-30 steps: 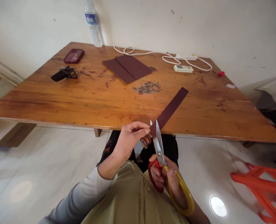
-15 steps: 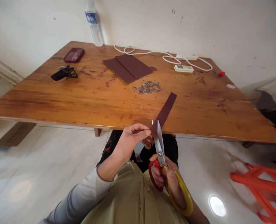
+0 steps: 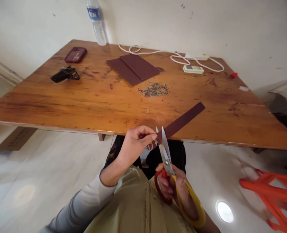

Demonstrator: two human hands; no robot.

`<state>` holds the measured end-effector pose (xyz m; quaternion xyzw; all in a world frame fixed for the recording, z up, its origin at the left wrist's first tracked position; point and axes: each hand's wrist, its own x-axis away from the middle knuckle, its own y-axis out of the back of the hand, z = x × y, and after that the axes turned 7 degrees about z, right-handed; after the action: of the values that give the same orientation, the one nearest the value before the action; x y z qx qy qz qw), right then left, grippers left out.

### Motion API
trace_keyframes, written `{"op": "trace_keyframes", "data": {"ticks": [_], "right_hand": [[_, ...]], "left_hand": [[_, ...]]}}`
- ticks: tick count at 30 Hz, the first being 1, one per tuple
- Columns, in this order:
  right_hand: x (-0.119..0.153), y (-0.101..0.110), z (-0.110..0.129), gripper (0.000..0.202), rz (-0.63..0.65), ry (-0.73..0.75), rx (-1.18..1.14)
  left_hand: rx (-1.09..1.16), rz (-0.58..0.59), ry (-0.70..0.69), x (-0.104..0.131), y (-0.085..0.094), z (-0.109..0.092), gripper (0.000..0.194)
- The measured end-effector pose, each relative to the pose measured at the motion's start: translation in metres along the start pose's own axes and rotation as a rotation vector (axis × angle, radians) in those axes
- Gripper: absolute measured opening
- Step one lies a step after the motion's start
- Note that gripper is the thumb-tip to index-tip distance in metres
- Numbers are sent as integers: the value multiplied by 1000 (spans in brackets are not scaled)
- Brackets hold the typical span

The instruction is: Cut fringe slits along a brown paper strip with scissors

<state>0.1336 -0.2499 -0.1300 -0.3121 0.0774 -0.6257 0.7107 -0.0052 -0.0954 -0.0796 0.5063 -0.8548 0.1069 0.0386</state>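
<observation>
My left hand [image 3: 139,142] pinches the near end of a dark maroon strip [image 3: 184,120], which looks like sandpaper or stiff card. Below the fingertips that end is cut and curls into several slivers. The rest of the strip reaches up and right over the table's front edge. In my right hand [image 3: 170,184] are scissors [image 3: 166,155] with one red and one yellow handle. Their blades are parted, with the strip between them just right of my left fingertips.
On the wooden table [image 3: 85,106] lie maroon sheets [image 3: 133,69], a pile of small scraps [image 3: 154,90], a phone [image 3: 75,55], keys [image 3: 65,74], a remote [image 3: 193,69] and a white cable [image 3: 153,51]. A plastic bottle [image 3: 97,24] stands at the back. An orange stool [image 3: 274,191] is at right.
The strip has swung clockwise, its far end now lower and farther right. The scissors have shifted slightly, their blades still parted. My left hand keeps its pinch in nearly the same place.
</observation>
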Motion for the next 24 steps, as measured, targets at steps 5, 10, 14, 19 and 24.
{"op": "trace_keyframes", "data": {"ticks": [5,10,14,19,24], "right_hand": [[-2,6,-4,63,8,-25,-53],[-6,12,-1,65,9,-69,-89],[-7,15,11,67,9,-139,-86],[-13,14,23,64,9,-110,-62],[-23,7,38,63,-15,-21,23]], "left_hand": [[0,-14,10,-5,2,2,12],[-26,-38,-70,-12,3,2,13],[-63,-46,-76,-18,4,1,15],[-31,-45,-24,-26,4,-9,15],[78,44,89,-33,8,-31,15]]}}
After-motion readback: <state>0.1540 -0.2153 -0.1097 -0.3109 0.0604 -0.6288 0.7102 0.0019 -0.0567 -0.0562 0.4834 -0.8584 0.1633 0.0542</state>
